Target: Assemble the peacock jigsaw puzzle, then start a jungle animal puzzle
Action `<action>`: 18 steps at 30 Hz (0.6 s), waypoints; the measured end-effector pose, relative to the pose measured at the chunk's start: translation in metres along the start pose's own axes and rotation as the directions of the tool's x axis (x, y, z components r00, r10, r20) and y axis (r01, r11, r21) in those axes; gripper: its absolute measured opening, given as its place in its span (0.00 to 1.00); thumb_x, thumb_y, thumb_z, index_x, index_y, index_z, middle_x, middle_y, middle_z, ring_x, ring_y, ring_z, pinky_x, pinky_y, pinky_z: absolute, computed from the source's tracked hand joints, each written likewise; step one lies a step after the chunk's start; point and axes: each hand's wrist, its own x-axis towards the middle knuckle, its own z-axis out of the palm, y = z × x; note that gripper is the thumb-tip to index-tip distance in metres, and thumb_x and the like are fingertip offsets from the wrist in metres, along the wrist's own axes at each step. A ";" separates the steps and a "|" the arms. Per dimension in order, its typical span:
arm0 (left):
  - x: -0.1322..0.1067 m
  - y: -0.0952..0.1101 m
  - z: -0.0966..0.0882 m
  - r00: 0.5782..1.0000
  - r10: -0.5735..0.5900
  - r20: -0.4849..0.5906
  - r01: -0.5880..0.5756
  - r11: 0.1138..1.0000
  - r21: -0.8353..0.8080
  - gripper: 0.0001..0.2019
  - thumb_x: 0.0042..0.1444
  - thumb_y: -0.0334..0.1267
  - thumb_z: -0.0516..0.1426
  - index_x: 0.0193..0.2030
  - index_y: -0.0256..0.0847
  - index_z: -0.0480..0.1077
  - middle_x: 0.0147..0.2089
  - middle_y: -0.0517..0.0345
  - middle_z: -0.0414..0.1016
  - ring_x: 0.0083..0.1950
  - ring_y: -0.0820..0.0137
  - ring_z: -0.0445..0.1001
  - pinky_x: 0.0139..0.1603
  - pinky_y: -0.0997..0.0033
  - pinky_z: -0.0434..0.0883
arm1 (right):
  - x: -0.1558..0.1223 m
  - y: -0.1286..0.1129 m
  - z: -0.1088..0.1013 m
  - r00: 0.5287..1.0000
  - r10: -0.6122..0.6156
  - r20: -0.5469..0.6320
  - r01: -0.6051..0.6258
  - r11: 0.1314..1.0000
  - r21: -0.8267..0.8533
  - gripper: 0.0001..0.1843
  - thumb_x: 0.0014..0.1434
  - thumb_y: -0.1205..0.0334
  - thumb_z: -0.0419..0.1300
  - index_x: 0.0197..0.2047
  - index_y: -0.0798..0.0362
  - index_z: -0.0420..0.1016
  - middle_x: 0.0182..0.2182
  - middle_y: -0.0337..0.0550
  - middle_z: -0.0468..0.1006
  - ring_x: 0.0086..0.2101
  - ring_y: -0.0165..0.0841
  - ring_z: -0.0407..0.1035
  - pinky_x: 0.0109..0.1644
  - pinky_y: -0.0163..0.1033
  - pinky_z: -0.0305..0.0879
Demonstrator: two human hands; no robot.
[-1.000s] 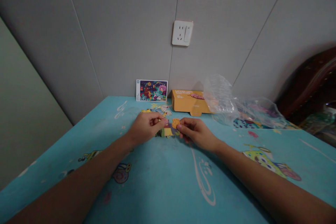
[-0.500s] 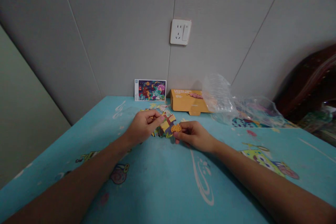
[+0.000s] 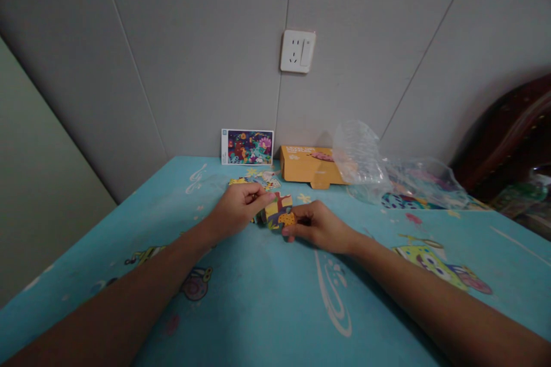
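Note:
Between my hands is a jigsaw puzzle piece [image 3: 279, 209] in yellow, brown and purple, with a spotted orange patch at its lower right. My left hand [image 3: 239, 206] pinches its upper left side between thumb and fingers. On the other side, my right hand [image 3: 318, 225] is closed on the lower right edge by the orange patch. Whether this is one piece or a few joined ones, I cannot tell. More puzzle pieces [image 3: 253, 178] lie on the table behind my left hand, partly hidden by it.
A picture card [image 3: 247, 147] leans on the wall beside an orange box [image 3: 305, 165] with its flap out. Right of the box lie crumpled clear plastic [image 3: 361, 160] and a colourful sheet under more plastic. The blue cartoon tablecloth [image 3: 267, 304] covers the table.
The orange-spotted part in my right hand has come against the piece in my left, and the picture now looks continuous. The held puzzle part has turned more upright.

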 end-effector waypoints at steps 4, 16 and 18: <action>0.001 -0.005 -0.001 1.000 0.021 -0.011 -0.021 0.999 0.040 0.16 0.56 0.47 0.55 0.27 0.36 0.69 0.19 0.66 0.61 0.20 0.79 0.56 0.20 0.78 0.53 | 0.002 -0.002 0.000 0.994 -0.019 -0.111 0.032 0.992 0.124 0.21 0.58 0.45 0.59 0.28 0.57 0.72 0.22 0.37 0.69 0.23 0.25 0.57 0.27 0.33 0.52; 0.007 -0.018 -0.016 0.929 0.369 -0.031 -0.271 0.735 0.622 0.07 0.56 0.34 0.58 0.39 0.42 0.78 0.46 0.54 0.75 0.50 0.62 0.67 0.55 0.58 0.63 | -0.001 0.005 -0.008 0.998 0.053 0.019 -0.053 0.999 0.001 0.21 0.59 0.47 0.56 0.24 0.56 0.68 0.18 0.33 0.60 0.20 0.24 0.51 0.22 0.32 0.45; 0.005 -0.019 -0.014 0.931 0.366 -0.003 -0.275 0.704 0.655 0.09 0.56 0.34 0.58 0.42 0.43 0.78 0.50 0.53 0.74 0.53 0.61 0.65 0.58 0.55 0.62 | -0.002 0.002 -0.002 0.995 0.022 0.095 -0.014 0.997 -0.082 0.18 0.59 0.51 0.57 0.25 0.57 0.70 0.18 0.33 0.61 0.20 0.24 0.51 0.23 0.32 0.47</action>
